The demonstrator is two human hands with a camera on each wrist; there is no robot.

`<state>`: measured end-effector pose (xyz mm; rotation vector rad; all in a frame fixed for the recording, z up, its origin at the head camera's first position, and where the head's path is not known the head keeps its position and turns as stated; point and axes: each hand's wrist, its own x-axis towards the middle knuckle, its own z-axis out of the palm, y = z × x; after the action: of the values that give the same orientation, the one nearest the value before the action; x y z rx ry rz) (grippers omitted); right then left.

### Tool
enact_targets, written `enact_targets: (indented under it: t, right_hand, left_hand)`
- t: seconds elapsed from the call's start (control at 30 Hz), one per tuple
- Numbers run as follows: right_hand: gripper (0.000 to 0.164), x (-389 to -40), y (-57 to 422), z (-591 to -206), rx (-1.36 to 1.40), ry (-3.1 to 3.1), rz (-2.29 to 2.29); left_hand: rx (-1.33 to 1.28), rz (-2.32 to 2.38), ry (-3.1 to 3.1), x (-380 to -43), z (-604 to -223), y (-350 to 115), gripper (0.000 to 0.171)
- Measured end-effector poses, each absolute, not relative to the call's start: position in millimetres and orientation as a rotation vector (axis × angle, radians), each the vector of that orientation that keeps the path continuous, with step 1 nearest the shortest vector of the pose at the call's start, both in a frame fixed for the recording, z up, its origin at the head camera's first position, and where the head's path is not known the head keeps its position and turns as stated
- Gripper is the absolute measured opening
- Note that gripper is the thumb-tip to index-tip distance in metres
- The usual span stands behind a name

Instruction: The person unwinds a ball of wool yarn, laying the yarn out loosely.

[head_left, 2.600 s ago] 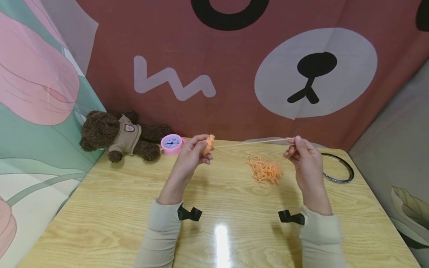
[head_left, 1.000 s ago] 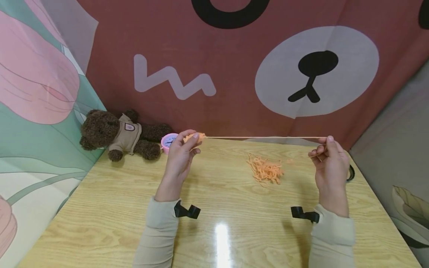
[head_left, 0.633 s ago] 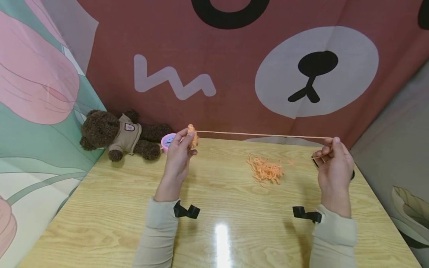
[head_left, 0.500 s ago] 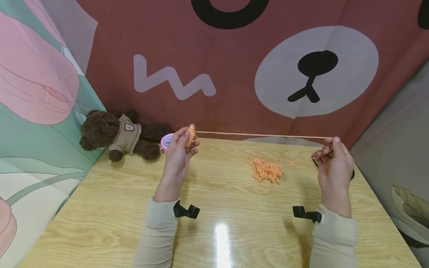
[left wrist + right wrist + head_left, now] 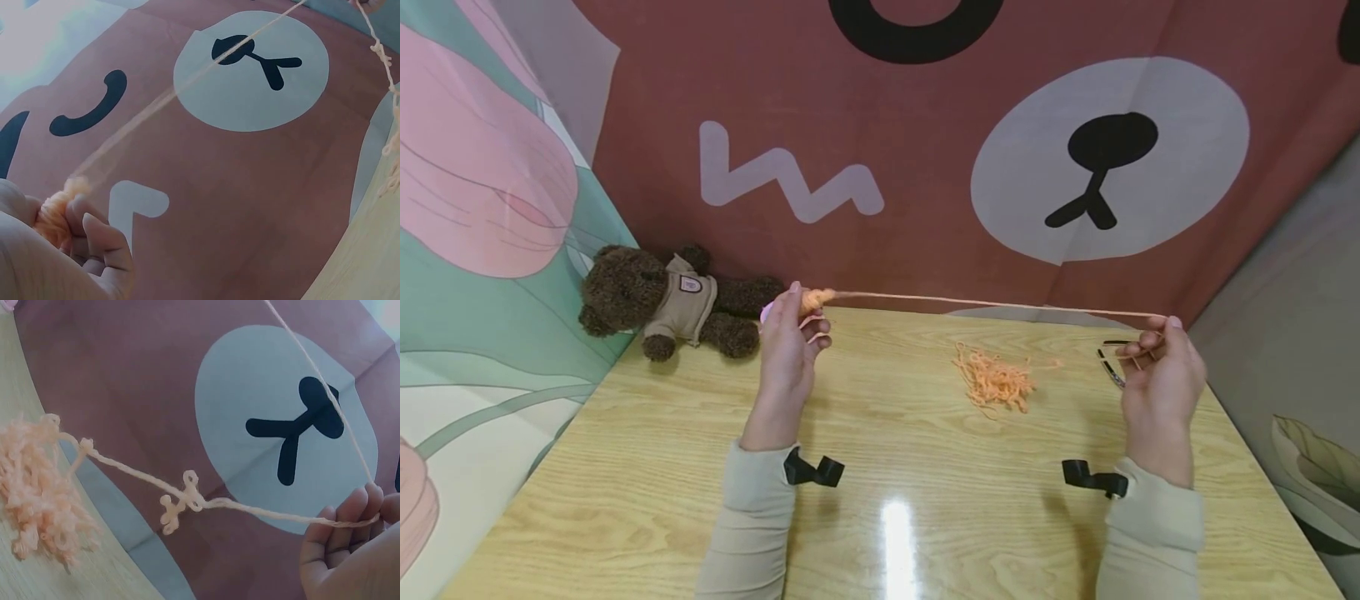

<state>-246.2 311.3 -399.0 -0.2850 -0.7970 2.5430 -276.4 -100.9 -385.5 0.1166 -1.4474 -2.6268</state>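
My left hand (image 5: 786, 354) pinches a small wound bundle of orange yarn (image 5: 816, 298) between thumb and fingers, above the back of the table. From it one yarn strand (image 5: 970, 301) runs nearly straight across to my right hand (image 5: 1165, 379), which pinches it between thumb and forefinger at the far right. Past that pinch, the strand crosses the curled fingers and sags, with small tangled loops (image 5: 184, 503) along it in the right wrist view, toward the loose orange yarn pile (image 5: 996, 382) on the table. In the left wrist view the bundle (image 5: 56, 215) shows wrapped turns, partly hidden by the fingers.
A brown teddy bear (image 5: 688, 304) in a beige shirt lies at the back left. The pink clock (image 5: 766, 312) is mostly hidden behind my left hand. Behind my right hand is a dark hoop (image 5: 1108, 367), partly covered. A printed cloth (image 5: 925, 167) hangs behind the wooden table (image 5: 925, 467).
Both hands have moved apart, left hand leftward and right hand rightward, lengthening the strand between them. The bundle has turned in the left hand's fingers. The pile has stayed put.
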Motion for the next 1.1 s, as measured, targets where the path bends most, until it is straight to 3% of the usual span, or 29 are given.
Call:
enact_targets:
  t: [0.23, 0.57, 0.7, 0.87, 1.1]
  right_hand:
    - [0.023, -248, 319, -404, -0.409, -0.846, 2.512]
    - [0.029, -256, 299, -414, -0.479, -2.088, 1.888]
    - [0.035, -261, 277, -415, -0.332, -2.255, 1.734]
    - [0.044, -264, 236, -417, 0.041, -2.405, 1.674]
    - [0.039, -252, 178, -415, 0.471, -2.608, 1.674]
  left_hand:
    - [0.107, -2.631, -1.415, -277, -385, -103, 0.022]
    - [0.015, -2.651, -1.653, -274, -387, -87, 0.022]
    - [-0.038, -2.643, -1.772, -272, -389, -76, 0.020]
    - [-0.157, -2.626, -1.969, -268, -393, -62, 0.020]
    - [-0.384, -2.513, -2.237, -261, -396, -49, 0.032]
